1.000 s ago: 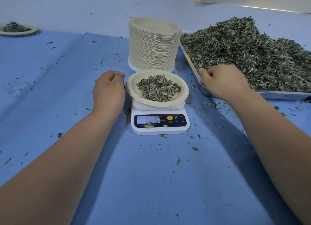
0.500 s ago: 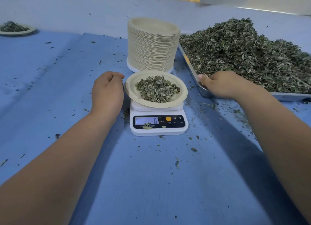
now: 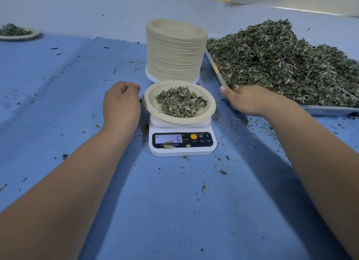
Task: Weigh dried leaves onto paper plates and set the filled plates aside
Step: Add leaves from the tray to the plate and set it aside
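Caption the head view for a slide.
Paper plate of dried leaves on a kitchen scale reading 6, left hand curled beside it, right hand at the leaf tray.

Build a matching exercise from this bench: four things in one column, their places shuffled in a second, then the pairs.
Things:
1. plate of leaves being weighed
2. stack of empty plates
3. big leaf heap
4. filled plate set aside

Places:
A. far left on the blue cloth
B. in the metal tray
C. on the white scale
D. just behind the scale

Pairs: 1-C, 2-D, 3-B, 4-A.
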